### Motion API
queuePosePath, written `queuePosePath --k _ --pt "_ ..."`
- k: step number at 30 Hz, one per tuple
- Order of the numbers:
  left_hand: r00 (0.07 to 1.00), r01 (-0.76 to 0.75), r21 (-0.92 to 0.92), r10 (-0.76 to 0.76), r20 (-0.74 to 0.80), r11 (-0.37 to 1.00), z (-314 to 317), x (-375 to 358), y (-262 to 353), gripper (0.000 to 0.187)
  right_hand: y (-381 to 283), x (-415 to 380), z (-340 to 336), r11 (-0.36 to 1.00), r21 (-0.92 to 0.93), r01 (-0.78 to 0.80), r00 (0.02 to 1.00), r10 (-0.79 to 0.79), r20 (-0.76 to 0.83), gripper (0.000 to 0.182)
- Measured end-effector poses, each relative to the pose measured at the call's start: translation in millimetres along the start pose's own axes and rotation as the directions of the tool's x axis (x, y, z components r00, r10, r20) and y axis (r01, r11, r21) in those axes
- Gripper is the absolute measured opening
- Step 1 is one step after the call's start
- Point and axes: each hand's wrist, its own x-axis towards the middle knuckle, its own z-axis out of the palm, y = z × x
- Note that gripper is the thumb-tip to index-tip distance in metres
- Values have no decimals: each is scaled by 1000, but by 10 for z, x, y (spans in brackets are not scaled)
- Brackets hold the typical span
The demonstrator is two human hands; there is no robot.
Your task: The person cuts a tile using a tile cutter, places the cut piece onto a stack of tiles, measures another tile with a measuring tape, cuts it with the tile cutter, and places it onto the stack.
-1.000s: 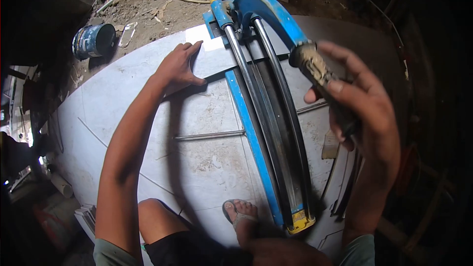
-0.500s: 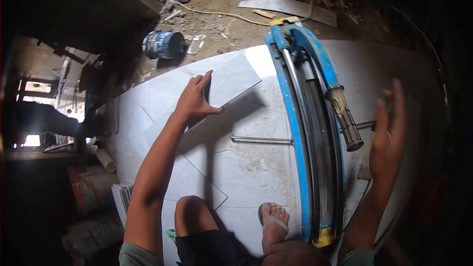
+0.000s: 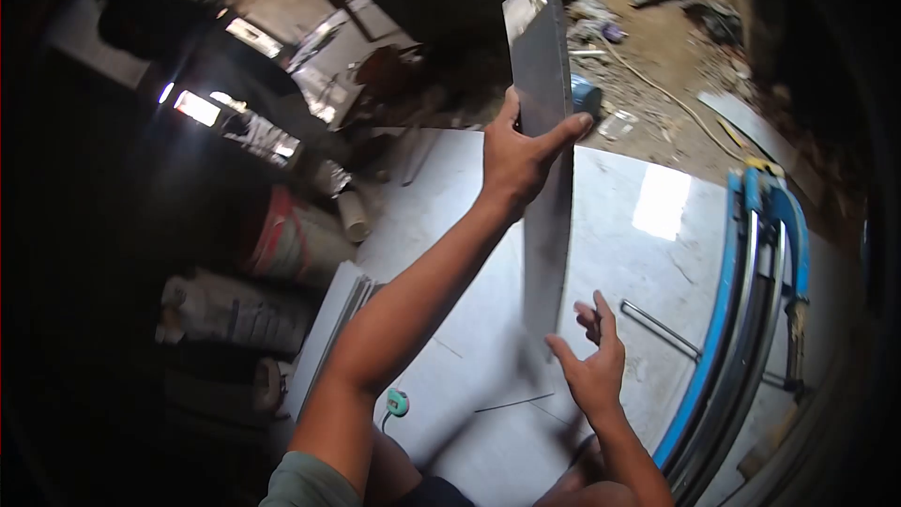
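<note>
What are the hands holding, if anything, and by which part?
The left hand grips a tile strip by its long edges, partway along; the open right hand appears to hold nothing.

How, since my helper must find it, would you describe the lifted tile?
Find the white floor, then the left hand above it. That hand grips the tile, a long grey strip nearly upright in view. Unlike the pale slabs stacked at lower left, it's held.

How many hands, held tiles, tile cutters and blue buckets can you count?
Hands: 2, the left hand and the right hand
Held tile: 1
Tile cutter: 1
Blue bucket, partly hidden: 1
Total: 5
</note>
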Motion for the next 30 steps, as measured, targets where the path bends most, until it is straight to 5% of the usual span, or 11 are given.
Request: queuePosePath --k 2,5,8,13,16,18,24,27,30 --pt "985 38 5 -37 -171 999 -280 -34 64 85 69 -28 145 999 49 -16 990 9 142 44" --pt "918 41 45 -20 -396 998 -704 -72 -23 90 -238 9 415 970 -123 208 975 -196 101 30" --pt "910 86 -72 -108 -400 994 -1096 -285 98 60 -386 20 697 923 -148 354 933 -337 130 20" --pt "894 37 -239 -139 -426 970 -1877 -508 252 114 -723 144 972 922 -9 387 900 -376 220 16" --pt "925 -15 -249 -81 -372 968 -2481 -741 233 113 -1139 417 1093 954 150 259 899 -295 325 19" --pt "823 107 -251 -227 -520 962 -2913 -867 101 119 -1415 613 1280 945 255 207 892 -289 348 23" --pt "719 159 -50 -150 -679 986 -4228 -998 -1280 86 -2407 1112 1975 931 270 245 867 -335 368 31" --pt "732 475 210 -252 -633 854 -4818 -1221 -2066 74 -2873 1264 2426 925 368 94 889 -244 387 32" --pt "721 558 410 -178 -669 721 -5017 -1543 -2597 69 -3294 1347 2832 918 396 -30 914 -136 383 29"
